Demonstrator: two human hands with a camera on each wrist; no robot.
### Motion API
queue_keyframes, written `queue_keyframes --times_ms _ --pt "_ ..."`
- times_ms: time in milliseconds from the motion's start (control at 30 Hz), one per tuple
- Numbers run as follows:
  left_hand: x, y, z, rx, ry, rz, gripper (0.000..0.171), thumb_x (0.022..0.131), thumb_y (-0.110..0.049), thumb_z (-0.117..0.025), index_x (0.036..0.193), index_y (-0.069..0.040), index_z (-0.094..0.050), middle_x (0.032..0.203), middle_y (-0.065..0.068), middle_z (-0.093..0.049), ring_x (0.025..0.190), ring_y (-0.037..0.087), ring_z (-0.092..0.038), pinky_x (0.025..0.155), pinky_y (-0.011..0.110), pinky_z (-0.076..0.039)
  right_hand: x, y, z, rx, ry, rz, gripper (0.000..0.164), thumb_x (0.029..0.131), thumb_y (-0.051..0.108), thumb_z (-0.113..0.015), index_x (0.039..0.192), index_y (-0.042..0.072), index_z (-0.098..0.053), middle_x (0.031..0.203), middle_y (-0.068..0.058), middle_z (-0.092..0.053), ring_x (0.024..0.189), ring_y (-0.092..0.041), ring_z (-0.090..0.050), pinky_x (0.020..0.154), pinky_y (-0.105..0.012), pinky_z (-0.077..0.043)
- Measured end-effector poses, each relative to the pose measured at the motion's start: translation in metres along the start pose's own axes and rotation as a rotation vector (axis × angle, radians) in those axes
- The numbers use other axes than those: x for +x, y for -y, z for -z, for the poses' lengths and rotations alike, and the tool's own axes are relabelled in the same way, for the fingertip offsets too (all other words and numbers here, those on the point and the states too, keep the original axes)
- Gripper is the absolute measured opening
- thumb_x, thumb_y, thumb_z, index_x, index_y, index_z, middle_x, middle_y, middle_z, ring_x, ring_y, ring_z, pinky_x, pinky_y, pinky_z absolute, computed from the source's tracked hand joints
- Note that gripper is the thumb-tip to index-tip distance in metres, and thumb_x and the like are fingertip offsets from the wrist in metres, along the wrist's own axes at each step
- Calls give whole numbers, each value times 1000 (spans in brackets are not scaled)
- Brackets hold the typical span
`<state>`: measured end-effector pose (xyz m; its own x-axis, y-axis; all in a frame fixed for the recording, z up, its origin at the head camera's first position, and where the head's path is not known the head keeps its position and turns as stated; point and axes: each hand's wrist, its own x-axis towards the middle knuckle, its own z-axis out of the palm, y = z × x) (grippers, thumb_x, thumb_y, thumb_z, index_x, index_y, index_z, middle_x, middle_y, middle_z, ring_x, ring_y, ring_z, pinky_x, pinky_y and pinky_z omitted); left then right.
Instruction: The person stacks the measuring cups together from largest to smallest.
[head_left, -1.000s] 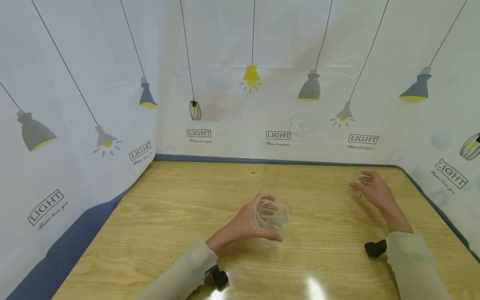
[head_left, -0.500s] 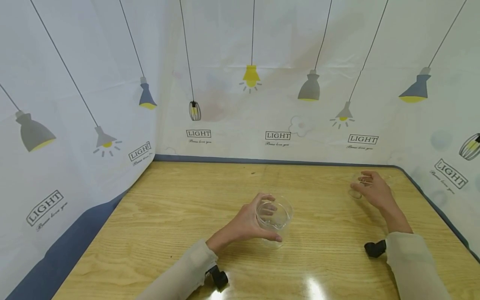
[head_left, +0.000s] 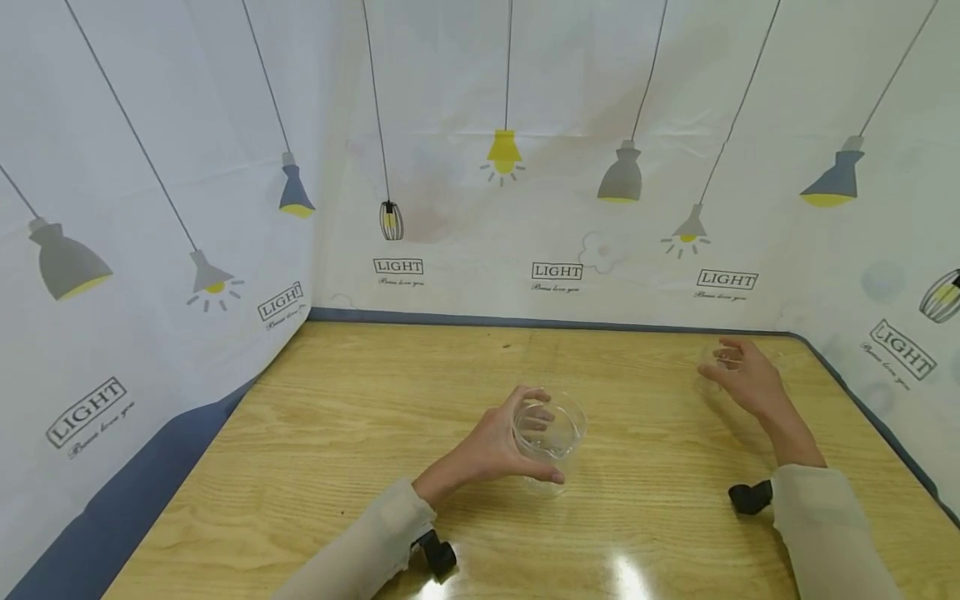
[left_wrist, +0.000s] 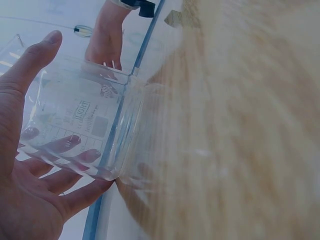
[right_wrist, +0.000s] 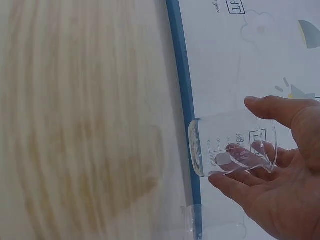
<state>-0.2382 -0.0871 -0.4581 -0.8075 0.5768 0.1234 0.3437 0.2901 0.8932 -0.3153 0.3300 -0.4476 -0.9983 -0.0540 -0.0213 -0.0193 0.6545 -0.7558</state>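
My left hand (head_left: 491, 442) grips a large clear beaker (head_left: 551, 433) around its side near the middle of the table, thumb on the near side. Printed graduations show on this beaker (left_wrist: 80, 115) in the left wrist view, where its base meets the tabletop. Farther off, at the back right, my right hand (head_left: 750, 383) holds a smaller clear beaker between thumb and fingers. That small beaker (right_wrist: 220, 145) has a scale and a pouring lip in the right wrist view, and its base appears slightly above the table. Whether either holds liquid, I cannot tell.
Another clear vessel (right_wrist: 215, 225) stands beyond the right hand, partly cut off by the frame edge. A wooden table (head_left: 360, 400) lies beneath, bordered by a blue-edged white curtain (head_left: 465, 217) printed with lamps. Black cameras (head_left: 438, 557) sit at both wrists.
The right hand has risen very slightly with the small beaker, whose base outline shows less clearly against the table. The left hand and large beaker have stayed in place.
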Motion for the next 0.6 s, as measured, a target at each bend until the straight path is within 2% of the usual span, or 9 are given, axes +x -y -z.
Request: queue_keyframes --times_ms 267,500,600 --pt "0 1 0 0 6 -8 103 72 -28 -97 154 -17 -36 147 14 -61 132 29 -62 103 34 -55 0 9 1 -3 15 29 90 104 47 -59 162 -6 -15 156 -39 -35 141 -58 -38 104 -68 -45" --pt "0 1 0 -2 3 -7 99 71 -28 -98 150 -30 -38 147 14 -61 132 29 -63 102 33 -56 -1 19 2 -28 17 45 89 103 48 -59 161 -5 -17 155 -39 -37 140 -58 -40 104 -68 -45" --pt "0 1 0 2 1 -7 99 71 -28 -98 150 -31 -38 146 14 -61 132 29 -63 103 34 -56 -2 23 2 -46 16 50 89 104 48 -59 161 -6 -18 154 -39 -39 139 -58 -41 103 -68 -45"
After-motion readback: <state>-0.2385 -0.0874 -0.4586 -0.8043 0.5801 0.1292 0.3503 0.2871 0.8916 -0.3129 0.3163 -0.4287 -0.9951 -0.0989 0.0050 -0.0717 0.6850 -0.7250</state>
